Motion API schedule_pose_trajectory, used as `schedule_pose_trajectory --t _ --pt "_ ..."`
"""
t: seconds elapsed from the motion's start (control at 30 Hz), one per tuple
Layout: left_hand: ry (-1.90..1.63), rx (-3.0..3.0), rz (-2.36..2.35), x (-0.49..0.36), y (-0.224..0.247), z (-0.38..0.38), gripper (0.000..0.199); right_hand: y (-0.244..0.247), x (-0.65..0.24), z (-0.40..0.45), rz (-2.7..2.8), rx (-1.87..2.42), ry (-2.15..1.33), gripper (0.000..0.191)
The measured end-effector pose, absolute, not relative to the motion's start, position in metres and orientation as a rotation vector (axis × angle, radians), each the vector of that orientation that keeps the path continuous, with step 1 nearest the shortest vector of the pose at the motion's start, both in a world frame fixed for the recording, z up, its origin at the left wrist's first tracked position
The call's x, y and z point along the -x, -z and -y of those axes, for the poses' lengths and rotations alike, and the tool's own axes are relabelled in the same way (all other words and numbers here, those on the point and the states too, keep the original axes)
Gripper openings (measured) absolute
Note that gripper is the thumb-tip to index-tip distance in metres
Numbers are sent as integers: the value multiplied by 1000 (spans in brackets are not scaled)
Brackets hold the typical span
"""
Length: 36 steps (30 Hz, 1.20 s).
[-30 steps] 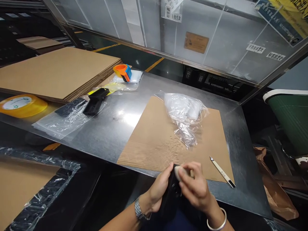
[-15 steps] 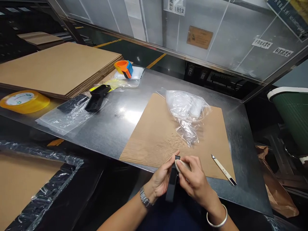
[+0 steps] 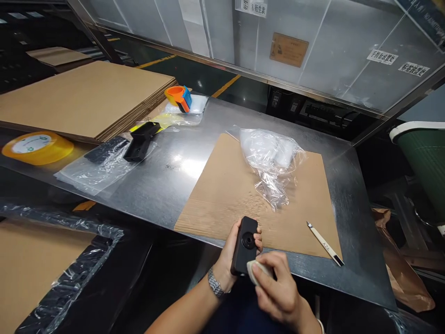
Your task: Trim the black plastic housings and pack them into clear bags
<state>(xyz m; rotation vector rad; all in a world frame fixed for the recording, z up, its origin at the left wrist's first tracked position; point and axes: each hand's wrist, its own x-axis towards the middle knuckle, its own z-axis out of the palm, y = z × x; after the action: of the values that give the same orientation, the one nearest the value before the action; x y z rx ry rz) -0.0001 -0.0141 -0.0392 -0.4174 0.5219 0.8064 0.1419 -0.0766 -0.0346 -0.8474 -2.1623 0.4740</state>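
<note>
My left hand (image 3: 227,257) is wrapped round a black rectangular plastic housing (image 3: 242,257) with a round ringed hole in its broad face, tilted at the table's front edge. Pinched in my right hand (image 3: 280,287) is a small off-white pad (image 3: 255,272), close against the lower right edge of the housing; whether they touch I cannot tell. Beyond my hands lies a cardboard sheet (image 3: 208,199), with a clear plastic bag (image 3: 271,153) of white material on it. A pale pen-like knife (image 3: 323,242) marked A26 rests at its right side.
A black open tray-like part (image 3: 141,141) sits on clear bags (image 3: 93,178) at the left. Behind are a yellow tape roll (image 3: 38,148), an orange and blue tape dispenser (image 3: 180,98) and stacked cardboard (image 3: 90,97). A metal-framed panel (image 3: 222,37) stands along the back.
The housing has been turned from its narrow side to its broad face with the hole. My right hand and the pad have moved down from its top end to its lower edge.
</note>
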Motion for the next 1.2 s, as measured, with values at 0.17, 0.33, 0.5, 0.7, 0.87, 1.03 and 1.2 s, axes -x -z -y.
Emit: schedule_pose_trajectory --t 0.17,0.33,0.5,0.7,0.87,1.03,1.2 --pt "-892 429 -538 -1 38 14 28 23 -139 79 2116 887 -413 53" --pt "-878 450 -481 4 35 11 34 35 -135 83 2148 870 -97 49" --pt "-998 128 -531 14 30 19 37 86 -175 58 2043 1274 25 49" --pt "-1078 -704 -680 20 28 36 58 110 -206 17 2017 1483 -22 37" --pt "-1022 -969 -809 22 28 42 60 92 -209 19 1924 1547 -80 37" --pt "-999 -1287 -1076 17 22 49 60 39 -192 52 1851 1359 -462 25" --pt "-979 -1835 -1124 11 17 53 64 10 -164 73 1770 1092 -908 33"
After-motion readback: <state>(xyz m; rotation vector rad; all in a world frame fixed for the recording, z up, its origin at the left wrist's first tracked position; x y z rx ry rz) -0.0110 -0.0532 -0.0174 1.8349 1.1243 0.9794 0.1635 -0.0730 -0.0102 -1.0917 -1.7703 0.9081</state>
